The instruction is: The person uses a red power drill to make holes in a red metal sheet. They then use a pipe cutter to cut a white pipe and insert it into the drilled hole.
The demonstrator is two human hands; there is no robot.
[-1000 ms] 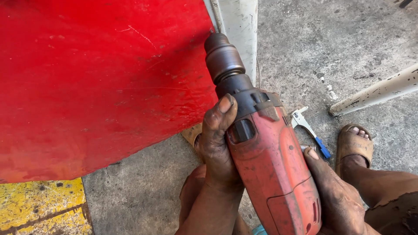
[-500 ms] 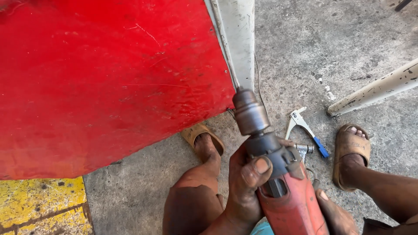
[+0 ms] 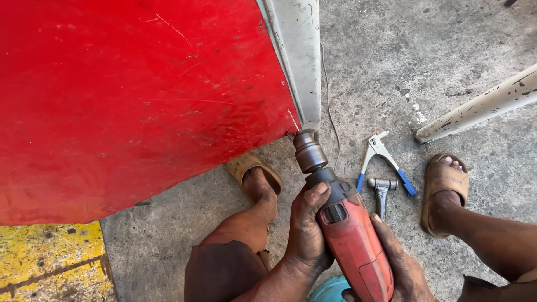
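Note:
I hold a red power drill [image 3: 352, 243] with a dark grey chuck [image 3: 309, 151] in both hands. My left hand [image 3: 307, 232] wraps the front collar just behind the chuck. My right hand [image 3: 400, 263] grips the red body further back. The chuck points up at the lower right corner of a big red metal panel [image 3: 140, 100], where it meets a grey metal post [image 3: 299, 56]. The drill's tip sits at that corner; whether it touches is hidden.
On the concrete floor, right of the drill, lie a blue-handled hand riveter [image 3: 383, 159] and a small hammer [image 3: 382, 190]. My sandalled feet [image 3: 254, 173] [image 3: 442, 187] flank the drill. A white bar [image 3: 481, 106] slants at the right. A yellow painted surface [image 3: 50, 263] shows bottom left.
The drill has moved right and down across the red panel, from its face to its lower right corner by the grey post. Both hands stayed on the drill.

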